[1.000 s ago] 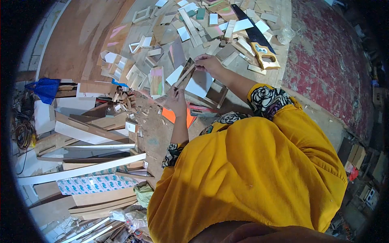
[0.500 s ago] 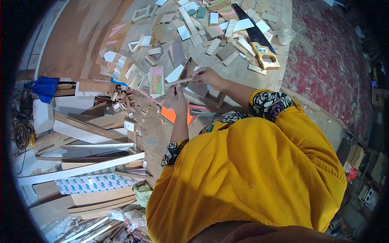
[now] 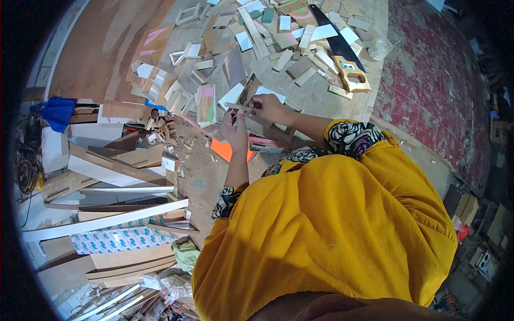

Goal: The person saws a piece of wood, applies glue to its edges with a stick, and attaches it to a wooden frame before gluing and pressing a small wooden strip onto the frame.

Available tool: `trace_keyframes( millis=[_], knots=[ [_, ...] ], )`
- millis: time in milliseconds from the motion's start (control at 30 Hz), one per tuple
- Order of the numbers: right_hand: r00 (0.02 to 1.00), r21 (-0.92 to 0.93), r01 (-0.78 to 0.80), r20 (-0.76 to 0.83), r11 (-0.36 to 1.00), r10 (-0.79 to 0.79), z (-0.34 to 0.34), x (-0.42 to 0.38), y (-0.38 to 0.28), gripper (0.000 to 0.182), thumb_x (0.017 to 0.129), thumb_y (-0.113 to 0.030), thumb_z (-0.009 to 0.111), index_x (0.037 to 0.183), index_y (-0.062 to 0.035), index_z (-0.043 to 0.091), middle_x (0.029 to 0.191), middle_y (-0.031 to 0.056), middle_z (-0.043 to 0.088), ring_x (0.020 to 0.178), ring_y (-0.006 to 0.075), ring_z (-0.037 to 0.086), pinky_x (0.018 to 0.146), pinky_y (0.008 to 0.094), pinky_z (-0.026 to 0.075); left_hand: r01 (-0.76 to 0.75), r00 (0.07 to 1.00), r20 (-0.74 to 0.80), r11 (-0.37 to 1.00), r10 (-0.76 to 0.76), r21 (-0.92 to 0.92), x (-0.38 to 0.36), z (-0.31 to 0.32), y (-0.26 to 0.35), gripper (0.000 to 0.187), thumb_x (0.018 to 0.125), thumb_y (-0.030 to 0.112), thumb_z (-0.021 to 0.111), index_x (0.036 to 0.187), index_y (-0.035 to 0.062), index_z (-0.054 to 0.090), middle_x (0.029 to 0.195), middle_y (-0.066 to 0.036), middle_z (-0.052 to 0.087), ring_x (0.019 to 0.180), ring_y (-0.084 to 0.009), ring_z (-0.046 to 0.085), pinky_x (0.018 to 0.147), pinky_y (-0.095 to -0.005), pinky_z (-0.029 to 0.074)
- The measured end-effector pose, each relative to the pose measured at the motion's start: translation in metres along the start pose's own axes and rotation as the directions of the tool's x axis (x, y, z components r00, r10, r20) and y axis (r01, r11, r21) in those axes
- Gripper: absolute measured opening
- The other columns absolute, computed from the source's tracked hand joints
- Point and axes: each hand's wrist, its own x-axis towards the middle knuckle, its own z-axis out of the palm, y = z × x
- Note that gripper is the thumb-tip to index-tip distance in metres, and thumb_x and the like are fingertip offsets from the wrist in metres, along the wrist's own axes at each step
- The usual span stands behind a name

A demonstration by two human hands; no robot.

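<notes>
Both my hands have come closer together since a second ago, and the thin wooden strip point(image 3: 242, 106) now lies almost level between them, where before it leaned up to the right. My left hand point(image 3: 234, 128) is closed on the left part of the strip, fingers curled around it from below. My right hand point(image 3: 269, 108) pinches the right end, thumb and fingers shut on it (the fingertips themselves are too small to see clearly). The strip's long axis runs left to right, across my body, a little above the edge of the workbench point(image 3: 342, 101). Each hand holds one end, so neither is truly nearer; the middle of the strip is free between them.

Just behind the strip, a white-faced board point(image 3: 231, 96) lies among many offcuts point(image 3: 203, 69) scattered on the bench. A handsaw point(image 3: 342, 59) with a wooden handle rests further away on the right side, well apart from my hands. Below my left wrist an orange sheet point(image 3: 227, 151) shows at the bench edge, and long planks point(image 3: 107, 219) are stacked on the floor at my left
</notes>
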Motion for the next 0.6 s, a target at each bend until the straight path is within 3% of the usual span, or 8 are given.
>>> trace_keyframes(
  millis=[67,167,300,367,400,467,600],
  knots=[
    [0.994,-0.057,0.110,0.012,0.992,-0.109,-0.010,-0.003,-0.005,0.019,0.067,-0.014,0.063,0.083,-0.0045,0.060,0.072,0.0154,0.060,0.067,0.0312,0.058,0.060,0.0367,0.045,-0.025,1.000,-0.022,0.994,0.023,-0.103,-0.001,0.002,-0.005,0.018,0.081,0.014,0.061,0.087,-0.0027,0.057,0.072,-0.008,0.054,0.065,-0.0137,0.047,0.060,-0.0272,0.040],
    [0.995,-0.099,0.072,0.081,0.992,-0.064,-0.033,-0.006,-0.016,0.015,0.069,-0.008,0.064,0.082,-0.0023,0.059,0.072,0.0150,0.060,0.065,0.0261,0.059,0.061,0.0320,0.046,0.029,1.000,0.009,0.989,-0.028,-0.143,-0.003,0.000,-0.009,0.019,0.080,0.013,0.062,0.089,-0.0024,0.057,0.077,-0.008,0.056,0.068,-0.0140,0.051,0.064,-0.0267,0.042],
    [0.988,-0.146,0.125,0.109,0.981,-0.110,-0.050,-0.004,-0.006,0.014,0.070,-0.007,0.063,0.083,-0.0034,0.058,0.075,0.0137,0.060,0.069,0.0278,0.059,0.062,0.0336,0.046,0.095,0.995,0.040,0.976,-0.089,-0.195,-0.006,0.000,-0.005,0.023,0.079,0.012,0.062,0.095,-0.0029,0.057,0.081,-0.008,0.058,0.072,-0.0135,0.053,0.068,-0.0262,0.043],
    [0.956,-0.275,0.293,0.117,0.916,-0.270,-0.058,0.000,0.001,0.015,0.071,-0.006,0.062,0.086,-0.0055,0.059,0.078,0.0124,0.060,0.073,0.0290,0.058,0.065,0.0355,0.046,0.056,0.998,0.013,0.991,-0.055,-0.118,-0.006,-0.002,-0.009,0.032,0.077,0.010,0.064,0.104,-0.0035,0.056,0.084,-0.008,0.058,0.075,-0.0136,0.054,0.070,-0.0264,0.044],
    [0.962,-0.265,0.269,0.109,0.926,-0.249,-0.065,0.001,-0.001,0.015,0.072,-0.007,0.061,0.086,-0.0069,0.058,0.080,0.0112,0.059,0.076,0.0293,0.058,0.066,0.0371,0.045,0.057,0.998,0.012,0.991,-0.056,-0.117,-0.006,-0.001,-0.010,0.032,0.077,0.010,0.064,0.104,-0.0035,0.056,0.084,-0.008,0.058,0.075,-0.0136,0.054,0.070,-0.0264,0.044],
    [0.963,-0.299,0.270,0.098,0.915,-0.252,-0.078,0.008,-0.010,0.013,0.072,-0.010,0.061,0.085,-0.0068,0.058,0.080,0.0114,0.059,0.076,0.0299,0.058,0.066,0.0383,0.045,0.074,0.997,0.038,0.955,-0.066,-0.286,-0.006,0.000,-0.011,0.037,0.075,0.009,0.065,0.108,-0.0039,0.054,0.086,-0.008,0.058,0.074,-0.0142,0.054,0.070,-0.0267,0.044],
    [0.951,-0.376,0.309,0.090,0.874,-0.297,-0.089,0.026,-0.013,0.011,0.073,-0.013,0.058,0.083,-0.0066,0.059,0.079,0.0120,0.058,0.075,0.0311,0.058,0.067,0.0396,0.045,0.009,1.000,0.025,0.967,-0.003,-0.253,-0.006,-0.002,-0.019,0.037,0.074,0.007,0.064,0.107,-0.0046,0.054,0.086,-0.008,0.057,0.074,-0.0137,0.053,0.071,-0.0263,0.043]
  ],
)
